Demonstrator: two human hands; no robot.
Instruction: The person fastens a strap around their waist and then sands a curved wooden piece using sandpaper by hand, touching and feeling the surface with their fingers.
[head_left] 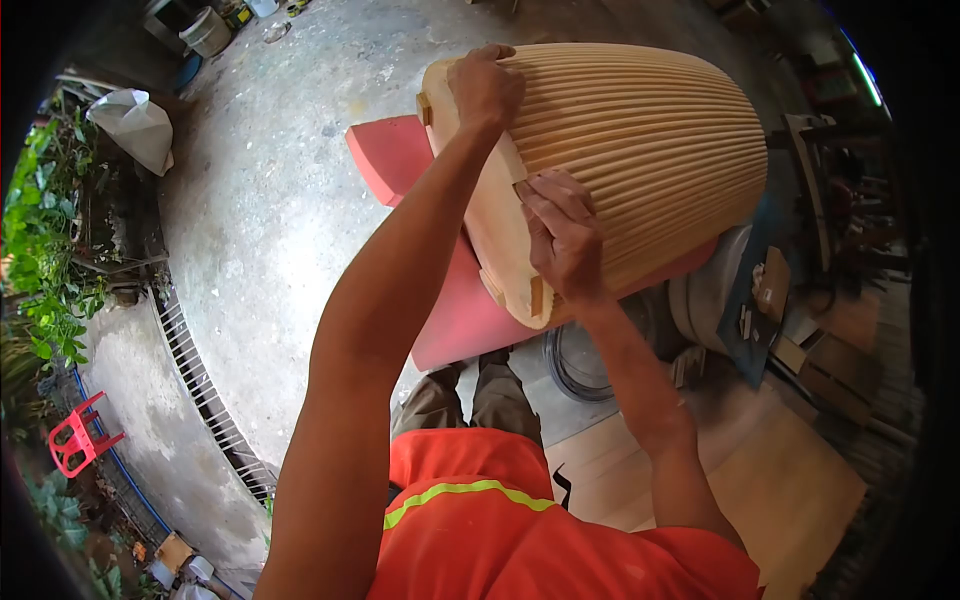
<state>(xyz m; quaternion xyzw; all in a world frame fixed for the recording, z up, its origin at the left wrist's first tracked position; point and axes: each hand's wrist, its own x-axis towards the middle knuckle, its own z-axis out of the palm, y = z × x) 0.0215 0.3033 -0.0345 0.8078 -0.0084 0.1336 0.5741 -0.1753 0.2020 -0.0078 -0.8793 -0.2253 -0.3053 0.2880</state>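
A large pale wooden piece [640,130] with a ribbed, rounded surface and a smooth flat end rim lies in front of me. Up at the far corner of that rim, my left hand [488,90] is closed, its fingers curled over the wood. Nearer to me, my right hand [567,235] presses against the ribs beside the rim, fingers bent together. A thin dark edge shows at its fingertips; what it belongs to is too small to make out. Pink padded blocks [455,315] sit under the wooden piece.
A coil of tubing [580,375] lies on the floor by my feet. Brown board sheets [780,480] spread at the lower right. A metal drain grate [205,385], a red plastic chair [80,437] and a white sack [135,128] are at the left. A bucket [206,33] stands far back.
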